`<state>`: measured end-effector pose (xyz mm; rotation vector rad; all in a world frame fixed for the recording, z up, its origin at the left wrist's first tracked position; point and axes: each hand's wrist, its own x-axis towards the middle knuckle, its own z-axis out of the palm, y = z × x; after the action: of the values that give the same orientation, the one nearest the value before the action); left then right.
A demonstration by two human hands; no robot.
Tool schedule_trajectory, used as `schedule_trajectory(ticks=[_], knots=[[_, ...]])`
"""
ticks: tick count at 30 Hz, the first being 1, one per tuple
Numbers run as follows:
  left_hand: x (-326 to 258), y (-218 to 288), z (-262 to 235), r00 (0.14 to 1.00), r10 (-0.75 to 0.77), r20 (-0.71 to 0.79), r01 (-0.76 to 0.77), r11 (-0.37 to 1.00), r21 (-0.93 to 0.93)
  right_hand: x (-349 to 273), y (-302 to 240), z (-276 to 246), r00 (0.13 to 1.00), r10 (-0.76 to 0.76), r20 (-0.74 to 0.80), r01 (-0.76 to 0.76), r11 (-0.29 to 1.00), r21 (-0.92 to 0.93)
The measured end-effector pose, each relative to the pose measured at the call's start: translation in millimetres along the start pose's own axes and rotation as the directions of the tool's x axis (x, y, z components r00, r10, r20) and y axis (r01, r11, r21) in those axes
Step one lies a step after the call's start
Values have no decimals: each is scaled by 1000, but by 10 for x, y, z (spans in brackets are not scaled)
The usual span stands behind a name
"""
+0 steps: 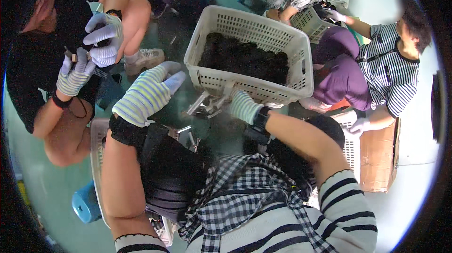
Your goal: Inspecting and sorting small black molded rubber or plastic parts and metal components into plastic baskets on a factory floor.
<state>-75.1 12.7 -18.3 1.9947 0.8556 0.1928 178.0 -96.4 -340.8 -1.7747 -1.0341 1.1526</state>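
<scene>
- Head view: the left hand (148, 93), in a striped knit glove, is raised in the air with fingers loosely spread, holding nothing.
- The right hand (243, 106), gloved the same way, reaches to the near wall of a white slotted basket (249, 31); its fingers are curled at the basket's lower edge, though what they grip is hard to tell.
- The basket sits on the green floor just ahead and is partly filled with a dark pile (245, 57).
- Metal pieces (207, 104) lie on the floor between the two hands, just beside the right one.
- A black bundle (172, 177) rests on the person's lap, below the left wrist.
- To the left, a co-worker's gloved hands (92, 55) hold a small tool.
</scene>
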Motion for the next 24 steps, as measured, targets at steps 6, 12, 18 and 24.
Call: schedule_trajectory(ticks=[6,12,18,24], knots=[[-4,126,33,999,49,1,-49,997,-56,-578,-874,-95,992,-116,49,124,860,-494],[76,282,38,999,20,47,-16,997,-79,-899,66,-240,925,298,-234,-347,914,-211],[49,320,29,996,-74,53,78,994,-75,-1048,856,-195,684,677,-272,-721,568,-398],[71,341,93,993,-118,-21,115,985,-129,-806,1204,5,770,613,-176,-620,652,-437]])
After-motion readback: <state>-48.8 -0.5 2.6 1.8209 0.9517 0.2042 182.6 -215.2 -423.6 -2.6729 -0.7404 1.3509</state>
